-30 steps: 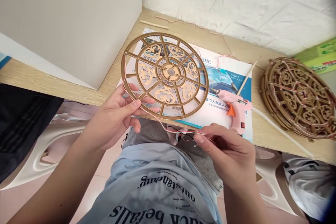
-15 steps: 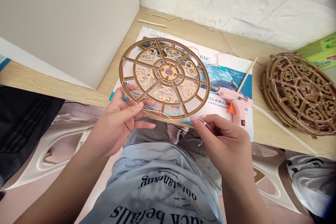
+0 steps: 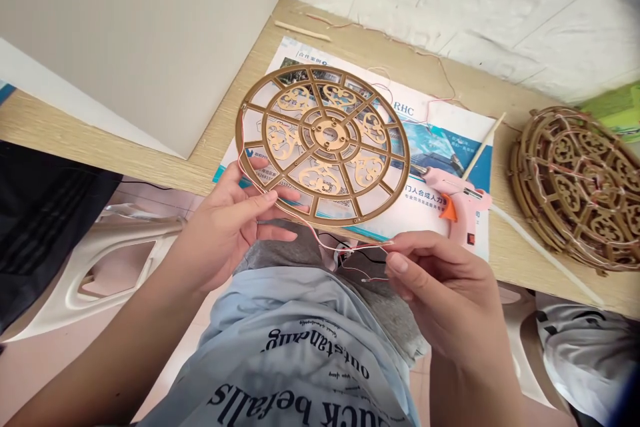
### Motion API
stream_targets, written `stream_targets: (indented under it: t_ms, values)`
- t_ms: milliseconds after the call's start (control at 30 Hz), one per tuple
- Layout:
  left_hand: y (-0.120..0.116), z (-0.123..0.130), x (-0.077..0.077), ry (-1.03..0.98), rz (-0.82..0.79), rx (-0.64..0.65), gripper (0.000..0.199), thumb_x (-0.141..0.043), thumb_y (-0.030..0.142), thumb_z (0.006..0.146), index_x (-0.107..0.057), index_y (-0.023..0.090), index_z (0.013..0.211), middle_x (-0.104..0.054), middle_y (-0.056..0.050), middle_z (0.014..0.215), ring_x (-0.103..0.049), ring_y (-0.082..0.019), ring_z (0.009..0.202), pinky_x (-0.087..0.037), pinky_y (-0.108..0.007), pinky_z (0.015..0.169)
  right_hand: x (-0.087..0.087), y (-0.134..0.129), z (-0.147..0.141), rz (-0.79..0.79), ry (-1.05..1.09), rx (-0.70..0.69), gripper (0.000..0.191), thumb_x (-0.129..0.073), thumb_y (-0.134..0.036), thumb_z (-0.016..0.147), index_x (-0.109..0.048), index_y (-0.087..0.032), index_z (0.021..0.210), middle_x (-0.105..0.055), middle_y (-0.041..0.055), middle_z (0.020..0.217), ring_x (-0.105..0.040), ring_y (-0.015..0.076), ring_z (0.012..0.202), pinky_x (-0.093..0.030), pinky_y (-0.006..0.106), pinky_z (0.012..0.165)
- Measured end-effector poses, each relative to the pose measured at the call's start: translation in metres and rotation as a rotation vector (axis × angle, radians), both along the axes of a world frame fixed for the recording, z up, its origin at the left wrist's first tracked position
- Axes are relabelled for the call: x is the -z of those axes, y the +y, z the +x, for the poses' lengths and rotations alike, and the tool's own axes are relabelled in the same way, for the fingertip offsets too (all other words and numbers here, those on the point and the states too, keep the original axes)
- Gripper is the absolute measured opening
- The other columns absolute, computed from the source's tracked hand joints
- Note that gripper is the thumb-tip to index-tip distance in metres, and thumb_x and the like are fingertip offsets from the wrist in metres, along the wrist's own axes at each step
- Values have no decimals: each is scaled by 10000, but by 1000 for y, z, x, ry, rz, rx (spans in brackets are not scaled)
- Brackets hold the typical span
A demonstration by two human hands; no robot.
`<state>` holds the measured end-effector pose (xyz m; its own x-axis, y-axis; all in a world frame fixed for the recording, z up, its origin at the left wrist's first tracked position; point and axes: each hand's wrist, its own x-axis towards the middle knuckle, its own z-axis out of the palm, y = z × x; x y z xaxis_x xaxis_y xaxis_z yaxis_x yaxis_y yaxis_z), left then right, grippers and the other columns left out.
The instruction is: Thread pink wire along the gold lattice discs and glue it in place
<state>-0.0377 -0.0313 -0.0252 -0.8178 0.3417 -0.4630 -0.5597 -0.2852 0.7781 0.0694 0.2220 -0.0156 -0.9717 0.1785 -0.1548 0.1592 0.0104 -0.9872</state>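
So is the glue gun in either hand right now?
No, the pink hot glue gun lies on the printed sheet, while the left hand holds a gold fretwork disc and the right hand pinches a thin wire.

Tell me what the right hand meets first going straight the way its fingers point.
Probably the lower rim of the gold lattice disc in the left hand, beyond the thin pink wire the right hand pinches; depth is unclear, so it might pass beneath.
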Motion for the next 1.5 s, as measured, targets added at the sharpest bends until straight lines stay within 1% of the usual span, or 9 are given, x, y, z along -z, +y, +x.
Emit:
stream_targets:
  t_ms: [167, 300, 600, 867, 967, 1067, 1200, 1300, 1500]
  values:
    - [-2, 0, -1, -6, -45, -19, 516, -764, 198, 917, -486, 256, 1347, -801, -123, 1073, -807, -245, 974, -707, -281, 672, 6, -6, 0, 300, 119, 3, 185, -844, -187, 941, -886, -340, 1039, -727, 1, 808, -604, 84, 689, -443, 186, 579]
    - [-2, 0, -2, 0, -63, -24, 547, -777, 216, 899, -494, 252, 1365, -803, -129, 1073, -814, -272, 986, -710, -299, 664, 3, -15, -5, 356, 87, 38, 124, -776, -228, 1002, -806, -237, 882, -715, -3, 751, -633, 87, 656, -486, 179, 578]
    - [-6, 0, -3, 12, -134, -52, 672, -837, 272, 852, -514, 248, 1441, -810, -140, 1074, -818, -273, 929, -693, -268, 614, 9, -23, -18, 72, -59, 147, 193, -899, -318, 909, -773, -184, 848, -747, 27, 708, -650, 96, 547, -496, 161, 470]
    - [-2, 5, 1, -12, -71, -79, 641, -807, 224, 885, -507, 240, 1451, -813, -109, 1056, -805, -210, 835, -699, -259, 644, 18, -32, -19, -94, -6, 314, 226, -970, -236, 815, -755, -202, 874, -815, 31, 805, -780, 157, 667, -643, 222, 609]
    - [-3, 5, 1, -14, -63, -79, 627, -799, 215, 888, -509, 243, 1444, -814, -110, 1049, -809, -215, 852, -699, -257, 651, 17, -35, -16, 31, -14, 335, 229, -945, -303, 855, -829, -200, 1023, -828, 41, 831, -811, 179, 712, -686, 254, 680]
    - [-4, 5, 1, -8, -59, -79, 619, -803, 228, 889, -514, 245, 1436, -814, -119, 1056, -804, -210, 834, -703, -269, 664, 14, -38, -9, 166, -32, 342, 371, -902, -334, 903, -757, -218, 1224, -827, 24, 827, -823, 208, 726, -704, 309, 718]
    - [-2, 5, 2, -3, -59, -91, 625, -814, 239, 876, -528, 249, 1432, -816, -116, 1041, -806, -217, 836, -702, -270, 666, 16, -38, 0, 277, 1, 325, 305, -904, -349, 895, -643, -226, 991, -797, 7, 751, -788, 200, 640, -650, 278, 628]
    - [-1, 6, 1, 6, -62, -100, 606, -817, 242, 873, -544, 256, 1414, -819, -98, 1017, -803, -212, 815, -701, -267, 662, 17, -34, 4, 502, -3, 258, 220, -880, -365, 916, -743, -205, 853, -772, 4, 716, -745, 163, 622, -594, 251, 612]
    - [-1, 5, 0, 10, -69, -98, 551, -761, 194, 899, -556, 237, 1409, -819, -95, 1027, -811, -201, 841, -701, -253, 683, 5, -26, 5, 816, 68, 76, 83, -780, -258, 1004, -845, -248, 954, -766, -26, 830, -670, 110, 683, -527, 238, 673]
